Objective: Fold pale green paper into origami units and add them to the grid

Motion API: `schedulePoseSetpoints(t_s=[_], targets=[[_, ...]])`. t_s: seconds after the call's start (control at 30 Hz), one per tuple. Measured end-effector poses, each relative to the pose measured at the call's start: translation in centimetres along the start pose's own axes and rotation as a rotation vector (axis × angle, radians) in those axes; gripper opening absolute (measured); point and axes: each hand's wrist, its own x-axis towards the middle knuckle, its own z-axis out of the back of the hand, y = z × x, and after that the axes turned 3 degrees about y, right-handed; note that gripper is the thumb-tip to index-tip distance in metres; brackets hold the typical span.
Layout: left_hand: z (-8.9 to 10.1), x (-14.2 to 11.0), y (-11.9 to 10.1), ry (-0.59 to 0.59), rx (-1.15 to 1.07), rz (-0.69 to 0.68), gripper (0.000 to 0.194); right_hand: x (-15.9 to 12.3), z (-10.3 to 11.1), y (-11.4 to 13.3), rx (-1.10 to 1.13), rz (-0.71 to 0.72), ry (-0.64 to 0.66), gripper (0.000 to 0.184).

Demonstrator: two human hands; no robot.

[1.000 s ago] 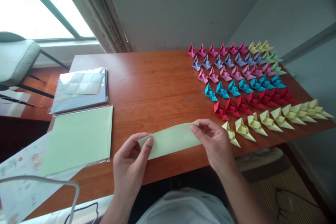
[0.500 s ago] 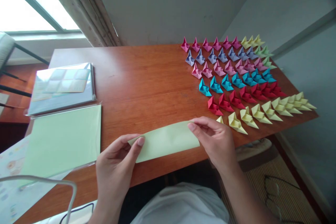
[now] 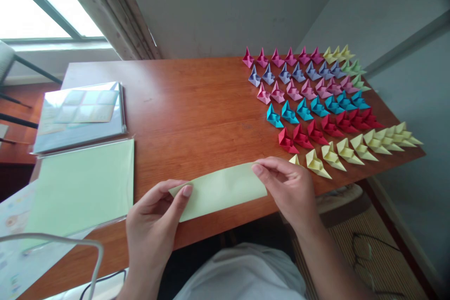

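Green paper, a pale long strip (image 3: 225,190), is being held stretched between the left hand (image 3: 151,225) and the right hand (image 3: 290,192), over the near side of the wooden counter (image 3: 186,112). Both hands are being kept narrow: the left end is being pinched with the thumb on top and the fingers underneath, and the far right corner is being pinched between thumb and fingers. The long edges are being slanted, with the right end farther from the body. Whether the counter is being touched by the lower edge cannot be told. Only a thin margin of wood is being shown between that edge and the counter's front edge.

On the left, room is being bounded by a pack of green paper (image 3: 84,183), the left hand being held just beside its near right corner. Behind it, a second pack (image 3: 70,136) is being topped by a small card (image 3: 93,112). Part of a printed sheet (image 3: 38,258) is being covered by the green pack.

On the right, little room is being left: the leftmost of the front yellow boats (image 3: 346,153) is being partly hidden by the right hand. Behind them, red boats (image 3: 329,126) and blue boats (image 3: 318,107) are being lined up. The widest room is being given by the stretch of wood between packs and boats.
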Motion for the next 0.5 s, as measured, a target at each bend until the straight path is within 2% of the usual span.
schedulePoseSetpoints(t_s=[0.3,0.5], targets=[[0.0,-0.1,-0.4,0.010,0.056,-0.013,0.025,0.0,0.2,0.2,-0.018,0.003,0.017,0.016],[0.4,-0.1,-1.1,0.052,0.117,-0.012,0.023,0.3,1.2,-0.3,-0.079,0.114,0.069,0.011]])
